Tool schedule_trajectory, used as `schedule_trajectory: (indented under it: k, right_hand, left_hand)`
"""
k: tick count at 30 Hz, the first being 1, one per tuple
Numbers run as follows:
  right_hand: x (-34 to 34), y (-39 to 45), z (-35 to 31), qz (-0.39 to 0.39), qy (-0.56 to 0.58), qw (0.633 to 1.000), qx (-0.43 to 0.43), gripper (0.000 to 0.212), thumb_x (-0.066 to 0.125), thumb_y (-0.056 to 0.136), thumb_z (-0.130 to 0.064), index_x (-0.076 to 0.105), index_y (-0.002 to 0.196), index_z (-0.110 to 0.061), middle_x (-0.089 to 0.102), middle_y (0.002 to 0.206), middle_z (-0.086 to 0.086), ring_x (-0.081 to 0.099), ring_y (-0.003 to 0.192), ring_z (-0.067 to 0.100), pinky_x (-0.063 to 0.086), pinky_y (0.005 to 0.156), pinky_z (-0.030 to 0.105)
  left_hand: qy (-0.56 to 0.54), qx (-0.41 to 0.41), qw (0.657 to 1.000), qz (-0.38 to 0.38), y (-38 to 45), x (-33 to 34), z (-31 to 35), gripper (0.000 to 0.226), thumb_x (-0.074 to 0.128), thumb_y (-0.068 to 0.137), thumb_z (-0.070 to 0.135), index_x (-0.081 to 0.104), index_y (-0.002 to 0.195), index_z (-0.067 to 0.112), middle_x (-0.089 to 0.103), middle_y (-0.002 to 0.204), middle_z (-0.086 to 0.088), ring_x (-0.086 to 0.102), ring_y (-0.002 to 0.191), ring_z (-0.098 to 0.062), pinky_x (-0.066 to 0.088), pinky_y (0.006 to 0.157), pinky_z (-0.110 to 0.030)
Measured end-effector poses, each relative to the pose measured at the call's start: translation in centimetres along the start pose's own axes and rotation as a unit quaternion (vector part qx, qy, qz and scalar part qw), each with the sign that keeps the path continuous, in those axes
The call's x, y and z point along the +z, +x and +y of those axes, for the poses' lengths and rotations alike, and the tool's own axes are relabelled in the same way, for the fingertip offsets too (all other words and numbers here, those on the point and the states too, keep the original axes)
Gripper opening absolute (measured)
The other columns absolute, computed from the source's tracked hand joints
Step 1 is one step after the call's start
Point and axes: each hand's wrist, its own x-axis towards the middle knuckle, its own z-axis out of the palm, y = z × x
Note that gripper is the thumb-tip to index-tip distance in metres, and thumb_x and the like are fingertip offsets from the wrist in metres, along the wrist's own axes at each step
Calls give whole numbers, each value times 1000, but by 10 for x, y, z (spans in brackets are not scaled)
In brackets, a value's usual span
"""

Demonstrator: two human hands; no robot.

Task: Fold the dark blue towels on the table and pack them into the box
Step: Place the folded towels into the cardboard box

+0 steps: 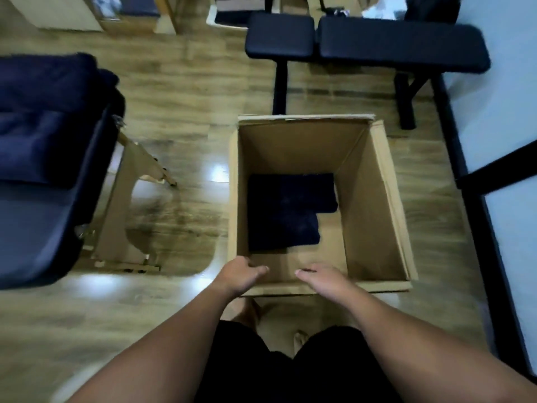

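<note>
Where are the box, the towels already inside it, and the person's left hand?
box (374,199), head view, inner right wall.
folded towels (282,216), head view, top surface.
left hand (241,273), head view, back of hand.

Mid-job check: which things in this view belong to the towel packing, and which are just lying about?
Part of the job:
- cardboard box on the floor
- folded towels at its bottom
- towels on the table, at left
- left hand and right hand, empty, over the near rim

Just lying about:
- black padded bench
- wooden frame under the table
</note>
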Motion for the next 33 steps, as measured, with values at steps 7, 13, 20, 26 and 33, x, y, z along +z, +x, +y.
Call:
schedule_trajectory:
  k: [7, 13, 20, 26, 33]
  right_hand:
    - [33, -47, 2, -44, -68, 994, -71, 44, 53, 101, -50, 68, 127, -19, 64, 127, 3, 58, 109, 21, 46, 100, 37]
    - [87, -75, -2, -88, -145, 981, -90, 43, 59, 97, -50, 73, 122, -17, 69, 127, 1, 64, 112, 22, 48, 103, 34]
    - [152, -82, -30, -108, -218, 961, -129, 47, 66, 91, -49, 74, 121, -14, 70, 124, 2, 65, 111, 19, 47, 98, 29]
    - [206, -69, -92, -81, -233, 957, -155, 39, 67, 88, -55, 80, 104, -22, 75, 110, -5, 67, 105, 14, 48, 100, 30]
    - [267, -88, -179, -27, -143, 978, -150, 28, 64, 95, -44, 75, 106, -21, 72, 115, 8, 67, 108, 27, 51, 96, 36]
  left_hand:
    - [-87, -62, 989, 105, -105, 21, -69, 40, 69, 87, 48, 61, 74, 11, 50, 66, -2, 47, 63, -22, 32, 54, -32]
    - [-148, -118, 975, 114, -182, 61, -139, 38, 67, 94, 41, 55, 75, 10, 38, 58, 2, 37, 51, -13, 24, 41, -25]
    - [-244, -145, 948, 142, -220, 61, -224, 38, 68, 90, 44, 52, 80, 10, 38, 71, -7, 33, 53, -19, 18, 44, -24]
    - [-256, -133, 946, 148, -223, 16, -291, 40, 67, 91, 44, 47, 80, 11, 32, 67, -4, 26, 47, -16, 16, 45, -27]
    - [-206, -75, 962, 164, -210, -93, -342, 40, 67, 89, 43, 46, 76, 13, 38, 72, -7, 34, 58, -20, 22, 53, -32]
